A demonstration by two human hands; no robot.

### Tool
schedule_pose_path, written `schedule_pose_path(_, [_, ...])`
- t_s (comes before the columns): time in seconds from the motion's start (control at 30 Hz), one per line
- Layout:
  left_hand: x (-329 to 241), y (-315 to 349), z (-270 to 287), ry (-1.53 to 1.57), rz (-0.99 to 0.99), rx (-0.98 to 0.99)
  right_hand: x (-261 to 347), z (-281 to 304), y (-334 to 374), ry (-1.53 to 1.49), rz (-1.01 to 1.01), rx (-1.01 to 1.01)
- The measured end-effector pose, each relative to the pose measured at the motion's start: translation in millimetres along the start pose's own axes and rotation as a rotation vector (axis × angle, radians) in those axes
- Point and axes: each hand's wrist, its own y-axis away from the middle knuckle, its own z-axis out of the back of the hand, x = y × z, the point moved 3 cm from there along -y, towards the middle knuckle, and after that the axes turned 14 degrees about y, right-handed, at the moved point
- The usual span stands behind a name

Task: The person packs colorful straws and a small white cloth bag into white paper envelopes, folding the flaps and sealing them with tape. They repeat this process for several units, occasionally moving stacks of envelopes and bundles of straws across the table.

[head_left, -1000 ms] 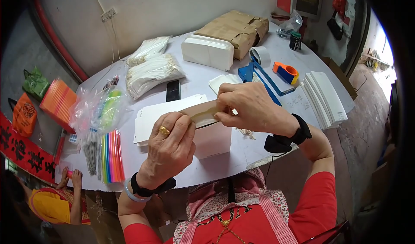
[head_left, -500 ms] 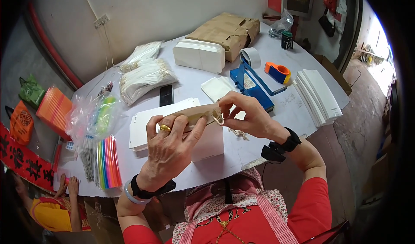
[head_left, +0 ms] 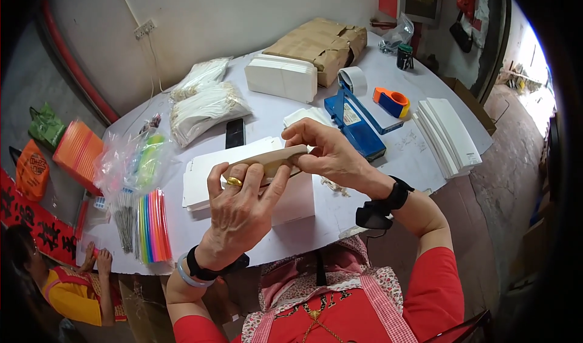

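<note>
A round white surface [head_left: 401,161] fills the middle of the view, with grey wall behind it and floor to the right. At its far side lies a brown parcel [head_left: 320,42], and just in front of that a block of white boxes [head_left: 280,77]. To the right a fanned row of flat white cards [head_left: 448,135] lies near the edge. On the far left side sit two bags of white strips [head_left: 203,103], and nearer the left edge a clear bag [head_left: 130,161] with green and other bits inside. Below it lies a bundle of bright straws [head_left: 153,226] beside some thin dark sticks [head_left: 124,224]. A blue sealer [head_left: 355,124] stands right of centre, with an orange tape holder [head_left: 392,102] and a tape roll [head_left: 352,78] close behind it. A black phone [head_left: 235,133] lies between the strip bags and a stack of flat white sheets [head_left: 200,179].

Above that stack, both hands hold a small tan carton [head_left: 267,161] clear of the surface. The left hand [head_left: 240,206], wearing a gold ring, grips its nearer end with the fingers curled over the top. The right hand [head_left: 325,154] pinches the other end between thumb and fingers. A white box [head_left: 294,200] stands right below the hands.

At the lower left, another person [head_left: 67,282] in yellow sits low.
</note>
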Motion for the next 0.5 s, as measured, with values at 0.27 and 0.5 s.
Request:
schedule_pose_path(0.27, [1.4, 0.8, -2.3, 0.046, 0.008, 0.012, -47.7, -21.7, 22.5, -0.396, -0.088, -0.051])
schedule_pose_path(0.5, [9.0, 0.2, -2.7, 0.105, 0.045, -0.005, -25.3, -27.8, 0.9, -0.387, -0.206, -0.013])
